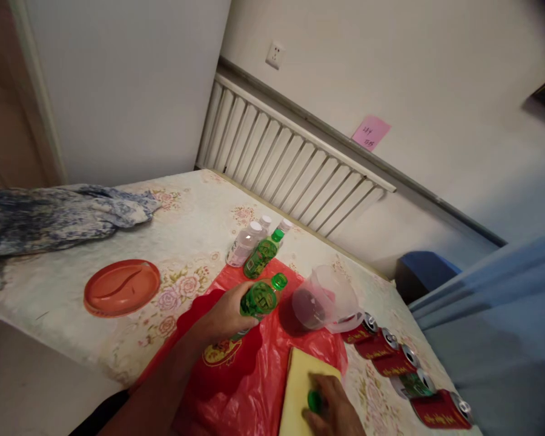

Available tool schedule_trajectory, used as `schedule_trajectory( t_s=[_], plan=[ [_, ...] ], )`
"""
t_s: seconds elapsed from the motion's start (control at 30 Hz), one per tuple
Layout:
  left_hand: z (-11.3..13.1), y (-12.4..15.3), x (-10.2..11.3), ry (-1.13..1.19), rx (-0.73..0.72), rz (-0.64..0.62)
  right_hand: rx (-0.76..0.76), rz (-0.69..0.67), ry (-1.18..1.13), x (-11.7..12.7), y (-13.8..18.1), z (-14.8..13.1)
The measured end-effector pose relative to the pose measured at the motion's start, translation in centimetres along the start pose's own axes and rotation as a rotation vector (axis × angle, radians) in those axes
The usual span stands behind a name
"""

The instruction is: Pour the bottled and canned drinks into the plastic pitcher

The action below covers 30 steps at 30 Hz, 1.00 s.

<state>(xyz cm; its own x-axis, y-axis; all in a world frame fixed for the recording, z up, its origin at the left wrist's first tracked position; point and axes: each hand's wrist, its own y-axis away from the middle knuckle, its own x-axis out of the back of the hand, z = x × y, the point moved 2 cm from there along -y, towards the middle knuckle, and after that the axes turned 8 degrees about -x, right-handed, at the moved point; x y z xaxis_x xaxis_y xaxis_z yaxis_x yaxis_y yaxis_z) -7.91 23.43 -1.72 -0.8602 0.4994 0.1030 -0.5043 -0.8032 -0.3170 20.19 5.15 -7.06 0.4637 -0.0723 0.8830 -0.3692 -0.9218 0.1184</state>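
Note:
My left hand [227,315] is wrapped round a green plastic bottle [260,298], tilted to the right above the red plastic sheet [254,393]. Its green mouth looks uncapped. A green bottle cap [315,401] sits between the fingers of my right hand [336,409], over a flat yellow pad or folded cloth [300,378]. Whether that hand touches the pad, I cannot tell. To the right of the held bottle is a clear plastic jug [329,297] with dark liquid low in it. Behind stands another green bottle [262,254] with its cap on.
Clear bottles with white caps [243,245] stand behind the green ones. Several drink cans [395,360] line the right side. An orange-red divided plate [122,287] and a blue-patterned cloth [72,215] lie left on the flowered tablecloth [186,206]. A radiator [281,157] borders the far edge.

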Motion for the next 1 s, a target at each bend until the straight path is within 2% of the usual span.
schedule_trajectory(
  t_s=[0.13, 0.27, 0.37, 0.47, 0.6, 0.73, 0.83, 1.0],
  plan=[
    [-0.1, 0.0, -0.1, 0.015, 0.0, 0.003, 0.037, -0.098, 0.124, -0.5, 0.9, 0.8],
    [0.0, -0.1, -0.1, -0.009, 0.004, 0.003, 0.101, -0.061, 0.024, 0.2, 0.7, -0.3],
    [0.1, -0.1, -0.1, -0.022, 0.0, -0.001, 0.215, -0.012, -0.13, 1.5, 0.3, -3.1],
    [0.2, -0.1, -0.1, -0.01, -0.014, -0.001, 0.324, 0.044, -0.277, 3.2, -0.3, -7.2],
    [0.1, 0.0, -0.2, 0.015, -0.019, -0.016, 0.356, 0.119, -0.383, 5.1, -1.8, -12.2],
    [-0.5, 0.1, -0.1, -0.026, -0.034, -0.006, 0.348, 0.127, -0.475, 6.1, -3.1, -14.9],
    [-1.0, 0.1, -0.1, -0.054, -0.048, 0.004, 0.309, 0.038, -0.628, 6.2, -3.9, -15.5],
    [-0.8, 0.0, -0.2, -0.028, -0.05, -0.011, 0.19, -0.247, -1.019, 5.6, -5.2, -15.3]
  ],
)
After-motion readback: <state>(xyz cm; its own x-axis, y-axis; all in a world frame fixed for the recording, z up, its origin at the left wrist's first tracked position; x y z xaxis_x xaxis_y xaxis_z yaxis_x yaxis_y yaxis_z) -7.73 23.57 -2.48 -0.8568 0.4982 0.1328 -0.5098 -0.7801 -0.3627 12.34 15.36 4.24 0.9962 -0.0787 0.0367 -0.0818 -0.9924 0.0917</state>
